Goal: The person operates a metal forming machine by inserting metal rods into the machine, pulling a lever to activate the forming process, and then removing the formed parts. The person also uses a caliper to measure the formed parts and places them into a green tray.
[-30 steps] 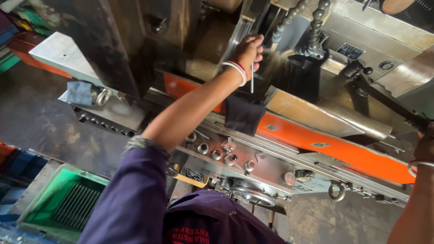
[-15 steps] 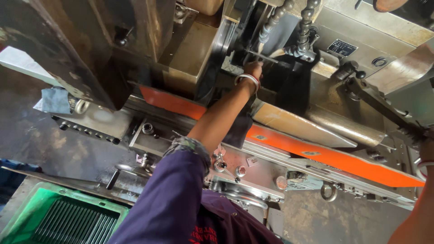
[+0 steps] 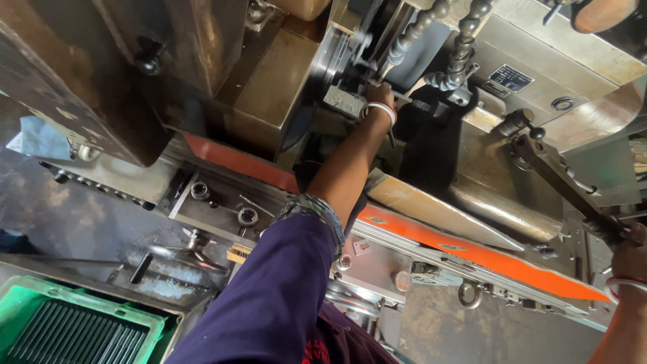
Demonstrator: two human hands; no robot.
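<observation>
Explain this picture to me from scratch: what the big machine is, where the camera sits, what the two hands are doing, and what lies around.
The camera sits on the person's head and looks down along their arms, so the view is tilted. The large grey and orange thing is a metal-working machine in a workshop. The left hand, on an arm in a purple sleeve with a white bangle at the wrist, reaches deep into the machine's work area, under two segmented hoses; its fingers are mostly hidden, so I cannot tell what it holds. The right hand, at the picture's right edge, has its grip closed on the end of a long dark lever. On the machine's lower ledge lie metal rings. A green crate stands at lower left.
</observation>
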